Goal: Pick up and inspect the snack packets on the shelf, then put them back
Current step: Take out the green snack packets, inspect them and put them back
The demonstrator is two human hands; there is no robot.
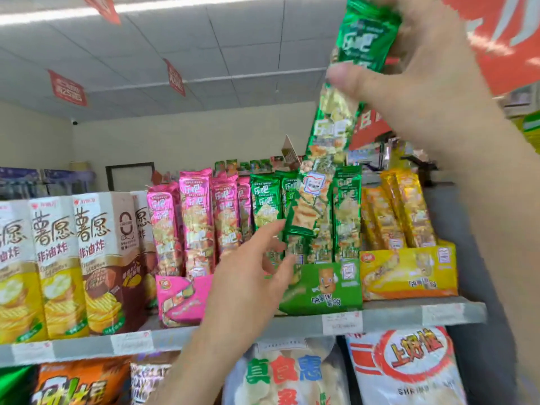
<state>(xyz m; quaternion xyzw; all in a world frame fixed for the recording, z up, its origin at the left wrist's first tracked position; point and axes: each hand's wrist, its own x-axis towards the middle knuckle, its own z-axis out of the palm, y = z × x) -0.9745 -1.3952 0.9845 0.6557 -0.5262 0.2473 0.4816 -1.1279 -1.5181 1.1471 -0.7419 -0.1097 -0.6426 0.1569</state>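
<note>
Your right hand (415, 83) pinched the green packet strip (333, 133) at its top, its long axis hanging down-left from that grip toward your nearer, straight-fingered left hand (248, 276).

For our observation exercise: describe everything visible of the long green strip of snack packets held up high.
The long green strip of shiny foil snack packets hangs slantwise, joined end to end, printed with white characters. The right hand pinches it near the top. Its lower end hangs before the standing green packets in the green cardboard display box, close by the open-fingered left hand.
</note>
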